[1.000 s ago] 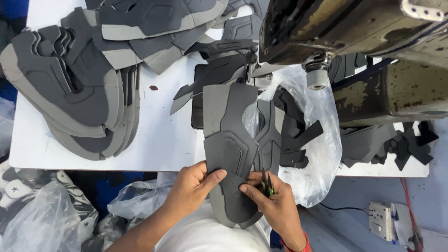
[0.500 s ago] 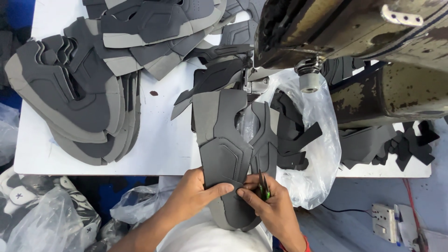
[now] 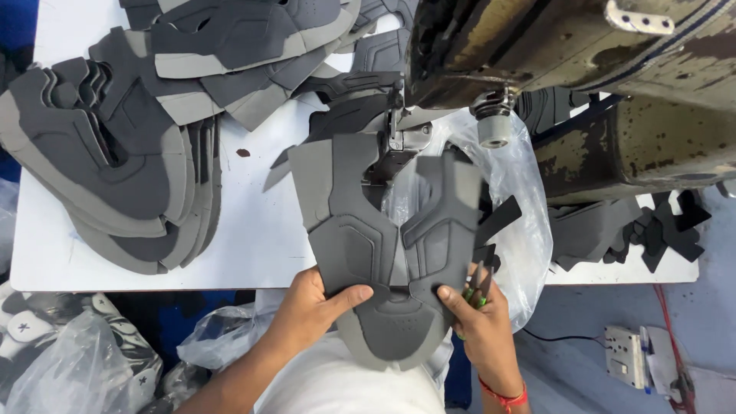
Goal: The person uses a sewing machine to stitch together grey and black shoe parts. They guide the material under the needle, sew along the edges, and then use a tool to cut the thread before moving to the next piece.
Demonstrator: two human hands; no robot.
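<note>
— So, what are the hands on?

— Both grip one grey shoe upper, a flat cut piece with two wings spread open and a rounded toe end pointing toward the person. The left hand has its thumb laid across the top of the piece near the toe, fingers curled under it. The right hand pinches the right side of the toe end between thumb and fingers, and small snips with a green grip are tucked in the same hand.

— Where does the piece lie?

— Half on the white table, half hanging over its near edge. Its far end sits right under the needle area of the sewing machine, which fills the far right of the view.

— And around it?

— A clear plastic bag lies under the right wing, holding dark cut scraps. On the left of the table is a stack of grey uppers, fanned out; more pieces are piled at the far edge. Dark offcuts lie on the right, beyond the machine. Below the table, on the left, plastic bags of parts sit on the floor.
</note>
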